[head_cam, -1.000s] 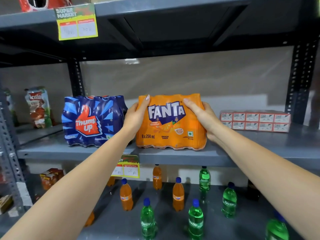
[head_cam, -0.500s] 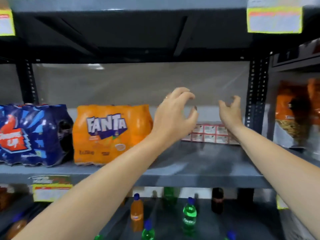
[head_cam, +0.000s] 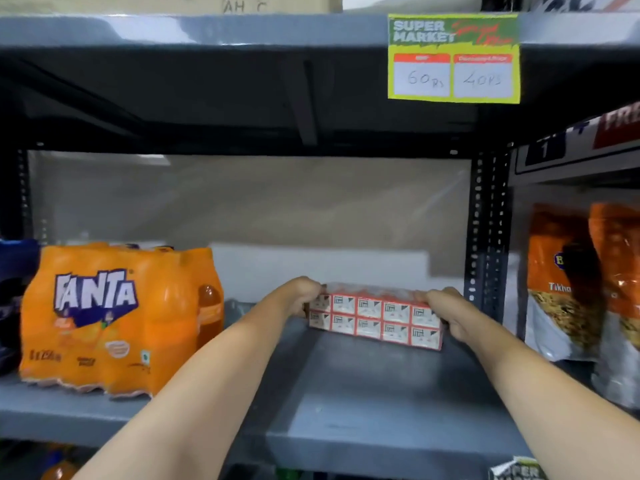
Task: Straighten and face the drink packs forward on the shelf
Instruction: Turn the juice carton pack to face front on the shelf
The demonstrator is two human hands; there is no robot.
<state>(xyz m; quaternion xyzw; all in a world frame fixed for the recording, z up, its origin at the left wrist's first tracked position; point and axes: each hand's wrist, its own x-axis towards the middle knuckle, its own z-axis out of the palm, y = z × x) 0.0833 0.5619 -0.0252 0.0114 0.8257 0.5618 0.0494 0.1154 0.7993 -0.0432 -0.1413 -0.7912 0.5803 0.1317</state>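
Note:
A shrink-wrapped pack of small red-and-white boxes (head_cam: 375, 315) lies toward the back right of the grey shelf (head_cam: 381, 403), slightly askew. My left hand (head_cam: 298, 297) grips its left end and my right hand (head_cam: 446, 311) grips its right end. The orange Fanta pack (head_cam: 114, 318) stands upright on the left with its logo facing forward, untouched. A sliver of the dark blue Thums Up pack (head_cam: 14, 289) shows at the far left edge.
A perforated dark upright post (head_cam: 486, 237) bounds the shelf on the right; beyond it stand orange snack bags (head_cam: 585, 278). A yellow-green price tag (head_cam: 453, 58) hangs from the shelf above. Bare shelf surface lies between the Fanta pack and the box pack.
Both hands left the Fanta pack, swung right with fingers open, and have now closed on the two ends of the box pack. The view shifted right.

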